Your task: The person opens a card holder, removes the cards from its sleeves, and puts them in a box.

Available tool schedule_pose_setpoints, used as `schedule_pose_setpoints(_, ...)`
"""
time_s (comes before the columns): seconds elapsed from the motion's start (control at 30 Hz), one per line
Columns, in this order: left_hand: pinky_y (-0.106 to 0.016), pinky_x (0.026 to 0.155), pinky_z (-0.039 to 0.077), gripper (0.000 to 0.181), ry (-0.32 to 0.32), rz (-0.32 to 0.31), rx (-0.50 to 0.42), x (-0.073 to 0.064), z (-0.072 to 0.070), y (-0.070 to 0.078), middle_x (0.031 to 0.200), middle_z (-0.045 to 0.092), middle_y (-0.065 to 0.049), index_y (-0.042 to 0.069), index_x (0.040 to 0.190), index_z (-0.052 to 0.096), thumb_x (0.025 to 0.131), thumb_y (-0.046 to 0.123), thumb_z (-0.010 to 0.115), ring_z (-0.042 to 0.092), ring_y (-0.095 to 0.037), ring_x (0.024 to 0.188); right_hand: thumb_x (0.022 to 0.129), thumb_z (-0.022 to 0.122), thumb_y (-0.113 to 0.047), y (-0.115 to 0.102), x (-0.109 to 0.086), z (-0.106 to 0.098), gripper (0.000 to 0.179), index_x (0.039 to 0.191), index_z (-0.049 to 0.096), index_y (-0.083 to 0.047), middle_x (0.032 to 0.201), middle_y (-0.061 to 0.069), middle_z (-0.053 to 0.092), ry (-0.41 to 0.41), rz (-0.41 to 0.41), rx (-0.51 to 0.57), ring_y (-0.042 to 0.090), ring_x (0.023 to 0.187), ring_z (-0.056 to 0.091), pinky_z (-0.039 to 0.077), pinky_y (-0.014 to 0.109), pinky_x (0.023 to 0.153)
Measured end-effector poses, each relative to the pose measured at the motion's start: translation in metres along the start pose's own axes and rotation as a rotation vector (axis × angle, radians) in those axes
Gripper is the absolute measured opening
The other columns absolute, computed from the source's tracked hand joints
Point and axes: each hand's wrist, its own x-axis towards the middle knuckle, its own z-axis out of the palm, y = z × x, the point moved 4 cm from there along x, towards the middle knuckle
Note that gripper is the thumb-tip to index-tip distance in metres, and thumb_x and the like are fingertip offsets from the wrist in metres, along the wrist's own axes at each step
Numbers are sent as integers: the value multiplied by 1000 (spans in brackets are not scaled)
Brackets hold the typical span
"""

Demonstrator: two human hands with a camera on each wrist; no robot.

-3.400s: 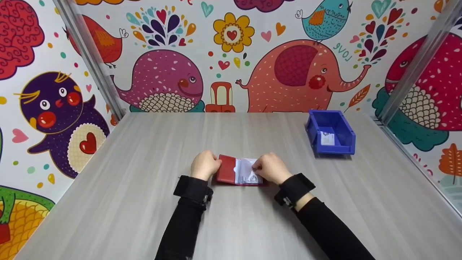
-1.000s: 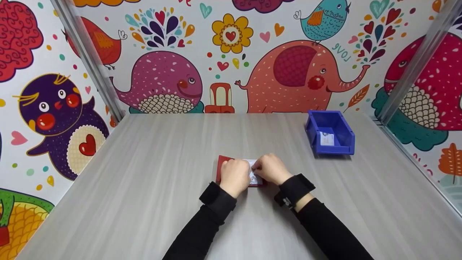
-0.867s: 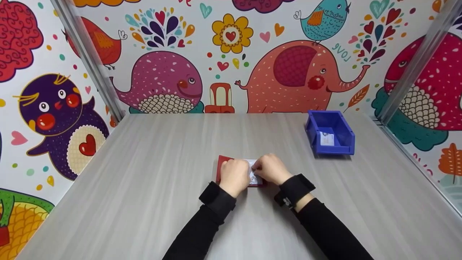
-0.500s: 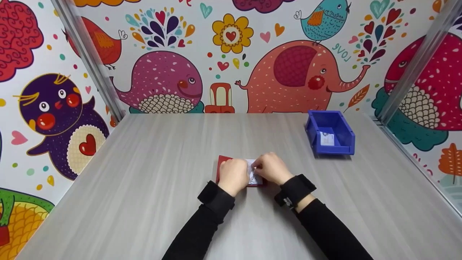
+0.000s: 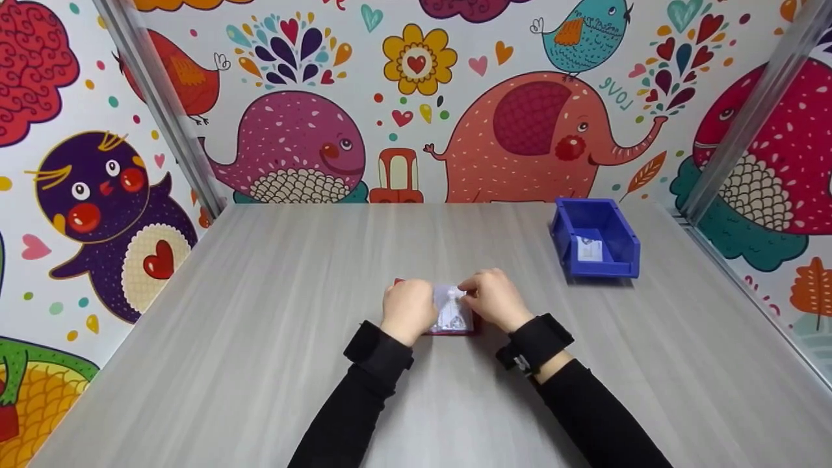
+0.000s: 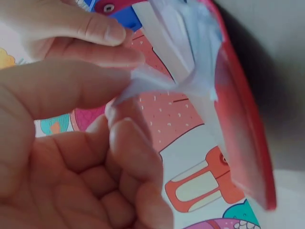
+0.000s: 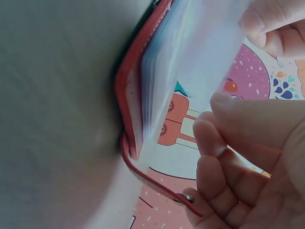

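One red holder (image 6: 245, 143) is opened, left hand (image 5: 408, 312) pinching its clear leaf (image 6: 153, 85), right hand (image 5: 497, 300) empty. Seemingly left: the card (image 5: 589, 249) in the far-right bin (image 5: 601, 269).

Your left arm (image 5: 341, 409) and right arm (image 5: 598, 416) reach forward, angled in toward each other. Your left hand (image 5: 409, 311) pinches, thumb (image 6: 71, 88) against curled fingers (image 6: 136, 148). Your right hand (image 5: 497, 299) is near it, loosely curled; whether it pinches too is hard to tell.

Head view high, facing forward-down across table (image 5: 260, 292); wrist views close, sideways (both share red wallet (image 6: 244, 138)).
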Motion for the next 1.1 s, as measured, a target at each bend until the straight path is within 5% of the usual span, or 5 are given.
schedule_pose_setpoints(0.53, -44, 61, 50, 23, -194, -217, -112, 7, -2, -29, 70, 59, -4, 11, 59, 53, 78, 8, 65, 56, -23, 63, 76, 79, -5, 4, -3, 4, 15, 90, 78, -1, 86, 11, 72, -80, 104, -56, 33, 84, 64, 48, 46, 82)
schedule_pose_setpoints(1.1, -45, 68, 52, 3, -328, -341, -116, 8, 10, -50, 92, 69, -8, 7, 80, 67, 79, 10, 67, 61, -24, 77, 72, 82, -5, 3, -5, 8, 8, 78, 76, -6, 75, 4, 68, -124, 34, -123, 24, 68, 58, 48, 41, 68)
